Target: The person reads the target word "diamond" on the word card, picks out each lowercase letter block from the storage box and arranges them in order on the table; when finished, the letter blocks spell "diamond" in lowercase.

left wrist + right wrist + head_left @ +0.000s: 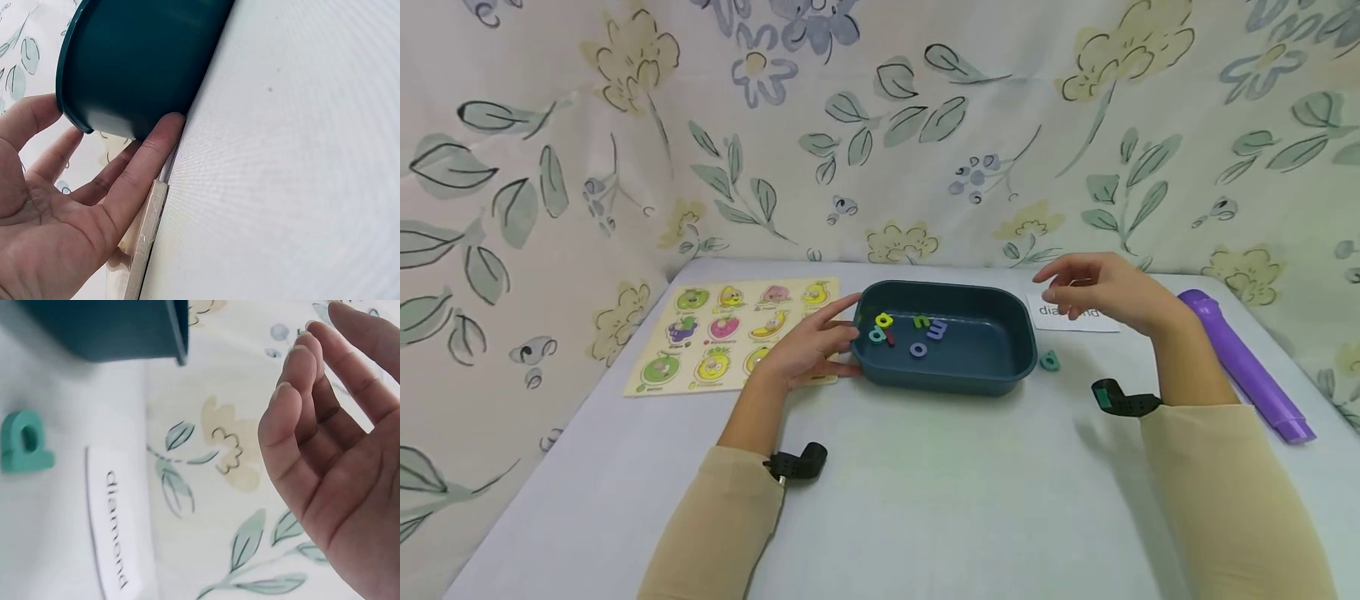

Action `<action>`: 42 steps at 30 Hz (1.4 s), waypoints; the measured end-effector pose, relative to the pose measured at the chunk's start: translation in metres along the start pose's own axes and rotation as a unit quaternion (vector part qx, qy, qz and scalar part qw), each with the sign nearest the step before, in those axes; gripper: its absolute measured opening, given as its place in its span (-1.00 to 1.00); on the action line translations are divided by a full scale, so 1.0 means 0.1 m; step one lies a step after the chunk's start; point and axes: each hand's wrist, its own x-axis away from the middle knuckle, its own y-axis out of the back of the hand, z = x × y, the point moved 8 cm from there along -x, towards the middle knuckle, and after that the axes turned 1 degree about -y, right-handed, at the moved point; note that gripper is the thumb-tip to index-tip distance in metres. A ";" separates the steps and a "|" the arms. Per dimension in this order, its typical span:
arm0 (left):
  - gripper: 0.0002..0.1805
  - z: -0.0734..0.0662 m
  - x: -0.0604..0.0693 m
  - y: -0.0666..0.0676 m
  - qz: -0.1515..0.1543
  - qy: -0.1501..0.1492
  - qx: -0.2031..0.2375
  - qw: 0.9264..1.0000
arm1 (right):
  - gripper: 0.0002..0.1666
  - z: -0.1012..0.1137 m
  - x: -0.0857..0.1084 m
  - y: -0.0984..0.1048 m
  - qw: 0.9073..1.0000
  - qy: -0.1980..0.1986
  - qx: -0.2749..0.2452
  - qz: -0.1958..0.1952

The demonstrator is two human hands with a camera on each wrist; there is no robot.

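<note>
A dark teal plastic basin [944,379] stands on the table. My left hand [805,350] is at its left end; in the left wrist view, its extended fingers [150,153] touch the basin wall [144,69]. Inside lie several small letters, among them a green n [921,321], a purple m [936,330] and a blue-purple o [917,351]. Above a white card [115,519] printed "diamond" hovers my right hand [1108,292], its fingers loosely bent around nothing. One teal letter [28,442] lies on the table beside the basin's right end.
A wooden board [651,333] with fruit pictures lies at the left, partly under my left hand. To the right is a long purple tube-like object [1251,367]. Flowered cloth [880,167] hangs behind the table.
</note>
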 end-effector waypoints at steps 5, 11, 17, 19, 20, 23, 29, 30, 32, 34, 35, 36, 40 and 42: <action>-0.33 -0.01 -0.01 -0.01 -0.002 0.000 -0.002 1.000 | -0.59 0.20 -0.09 0.04 1.000 0.027 -0.014 0.007; -0.35 0.02 -0.01 0.01 -0.012 0.010 0.000 1.000 | -0.56 0.33 -0.21 -0.03 0.998 0.025 -0.025 0.043; -0.34 0.00 0.01 0.06 -0.017 0.007 0.002 1.000 | -0.59 0.52 -0.45 -0.14 0.996 0.036 -0.031 0.077; -0.35 0.00 0.01 0.08 -0.020 0.007 0.003 1.000 | -0.60 0.59 -0.53 -0.19 0.994 0.037 -0.047 0.091; -0.35 0.00 0.01 0.08 -0.020 0.006 0.003 1.000 | -0.61 0.61 -0.57 -0.22 0.993 0.037 -0.055 0.098; -0.35 0.00 0.01 0.09 -0.015 0.004 0.001 1.000 | -0.61 0.69 -0.67 -0.31 0.990 0.035 -0.074 0.117; -0.36 0.00 0.00 0.10 -0.019 0.005 -0.001 1.000 | -0.62 0.77 -0.89 -0.51 0.984 0.027 -0.089 0.153; -0.36 0.00 -0.01 0.09 -0.018 0.004 -0.002 1.000 | -0.62 0.78 -0.92 -0.54 0.983 0.027 -0.090 0.160; -0.35 0.00 -0.02 0.06 -0.013 0.003 -0.003 1.000 | -0.63 0.78 -0.98 -0.59 0.981 0.023 -0.091 0.171; -0.35 0.00 -0.03 0.02 -0.004 0.003 -0.004 1.000 | -0.64 0.77 -1.02 -0.63 0.979 0.014 -0.093 0.181; -0.35 0.00 -0.03 0.01 -0.003 0.003 -0.004 1.000 | -0.64 0.76 -1.05 -0.65 0.978 0.011 -0.091 0.185; -0.35 0.00 -0.03 0.00 -0.004 0.004 -0.004 1.000 | -0.63 0.76 -1.06 -0.67 0.978 0.009 -0.087 0.190; -0.35 0.02 -0.01 0.00 -0.011 0.004 -0.004 1.000 | -0.57 0.76 -1.14 -0.79 0.974 0.006 -0.076 0.213; -0.35 0.03 0.00 0.00 -0.012 0.005 -0.005 1.000 | -0.54 0.77 -1.16 -0.87 0.971 0.008 -0.073 0.228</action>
